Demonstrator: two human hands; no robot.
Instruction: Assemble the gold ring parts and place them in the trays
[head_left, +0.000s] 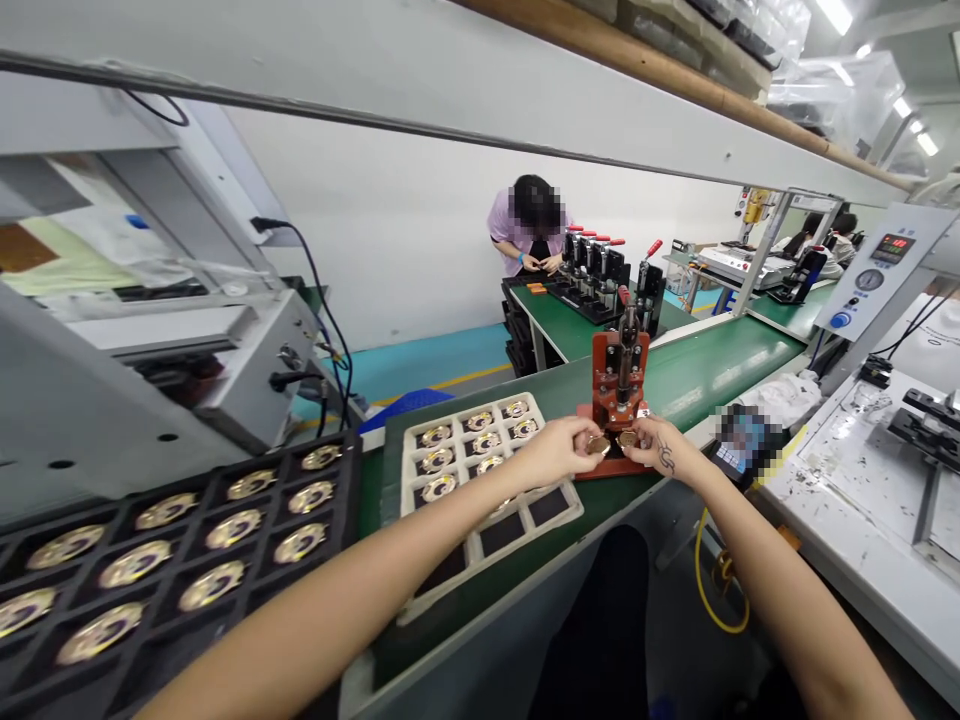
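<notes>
My left hand (564, 450) pinches a small round gold-coloured metal part (598, 445) between thumb and fingers. Close beside it, my right hand (654, 446) has its fingers closed on a second round metal part (628, 439). Both hands are at the base of a red toggle-clamp press (621, 380), whose red-tipped lever stands up. Left of the press lies a pale tray (407, 490) with round gold-coloured parts in several compartments; its near compartments hold none. How the two held parts touch the press base cannot be made out.
A black tray (169, 650) with larger-looking round gold parts lies at the left. The green bench (690, 375) runs to the right, beside a white machine table (825, 480). Across, a person (529, 225) works behind several black clamps (596, 270). A shelf beam (375, 80) crosses overhead.
</notes>
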